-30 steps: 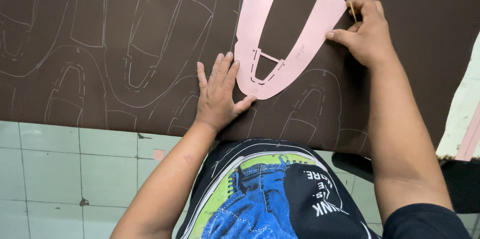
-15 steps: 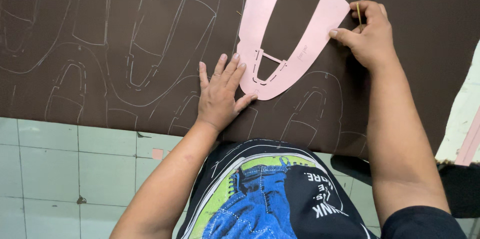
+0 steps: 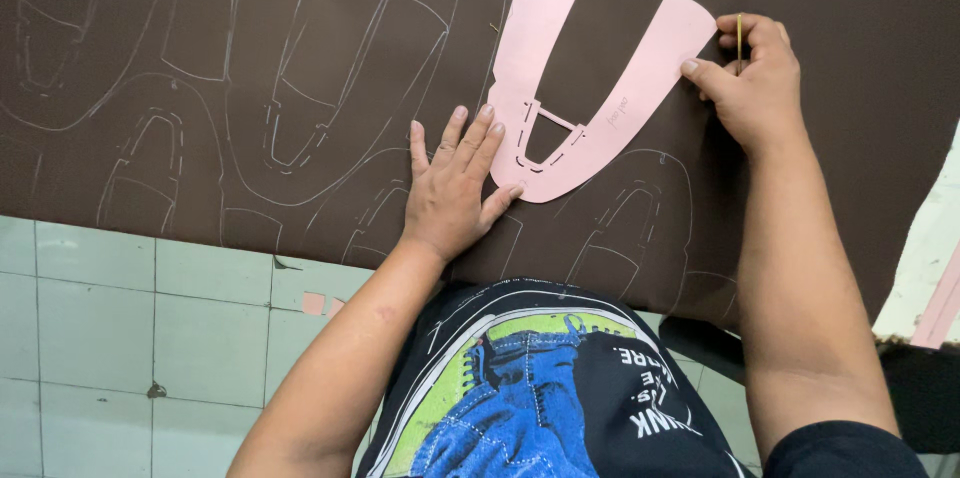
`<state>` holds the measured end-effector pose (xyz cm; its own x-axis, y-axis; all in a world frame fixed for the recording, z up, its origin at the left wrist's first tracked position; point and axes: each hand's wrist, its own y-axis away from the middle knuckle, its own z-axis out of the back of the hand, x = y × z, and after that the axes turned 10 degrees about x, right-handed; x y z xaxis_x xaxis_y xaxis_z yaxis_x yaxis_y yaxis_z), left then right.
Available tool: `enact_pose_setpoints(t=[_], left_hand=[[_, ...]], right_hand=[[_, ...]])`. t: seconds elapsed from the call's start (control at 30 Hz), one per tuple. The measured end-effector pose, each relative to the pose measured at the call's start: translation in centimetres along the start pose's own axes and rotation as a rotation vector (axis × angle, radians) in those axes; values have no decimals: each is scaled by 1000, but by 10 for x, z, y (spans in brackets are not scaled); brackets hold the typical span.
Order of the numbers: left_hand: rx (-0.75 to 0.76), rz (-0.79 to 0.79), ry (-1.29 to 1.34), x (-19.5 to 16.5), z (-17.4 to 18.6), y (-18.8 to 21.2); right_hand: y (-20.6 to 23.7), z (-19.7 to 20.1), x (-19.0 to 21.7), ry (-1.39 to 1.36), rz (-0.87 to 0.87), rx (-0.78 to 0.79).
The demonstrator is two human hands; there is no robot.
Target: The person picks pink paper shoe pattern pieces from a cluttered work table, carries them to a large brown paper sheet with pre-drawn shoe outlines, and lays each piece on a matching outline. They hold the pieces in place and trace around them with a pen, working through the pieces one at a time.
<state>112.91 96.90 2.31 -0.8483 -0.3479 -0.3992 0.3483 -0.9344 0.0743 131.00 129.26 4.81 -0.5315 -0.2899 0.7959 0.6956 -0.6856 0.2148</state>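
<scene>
Right across the top of the frame lies a dark brown sheet of material [image 3: 250, 88] marked with pale traced outlines. Upper centre on it sits a pink U-shaped paper template [image 3: 610, 123]. Left hand [image 3: 455, 193] presses flat, fingers spread, on its base. Right hand [image 3: 755, 88] pinches a thin yellow pencil [image 3: 739, 38] at its right tip.
</scene>
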Motion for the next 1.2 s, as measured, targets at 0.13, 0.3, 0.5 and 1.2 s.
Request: enact_pose_setpoints(t=[0.13, 0.3, 0.5, 1.2], left_hand=[[44, -4, 11, -1, 3, 1], [16, -26, 51, 1, 3, 3], [-11, -32, 125, 3, 1, 5], [-123, -49, 261, 7, 2, 8]], right_hand=[[0, 1, -4, 3, 17, 0], [1, 0, -7, -2, 30, 8], [2, 1, -5, 2, 41, 14], [0, 6, -9, 64, 6, 54]])
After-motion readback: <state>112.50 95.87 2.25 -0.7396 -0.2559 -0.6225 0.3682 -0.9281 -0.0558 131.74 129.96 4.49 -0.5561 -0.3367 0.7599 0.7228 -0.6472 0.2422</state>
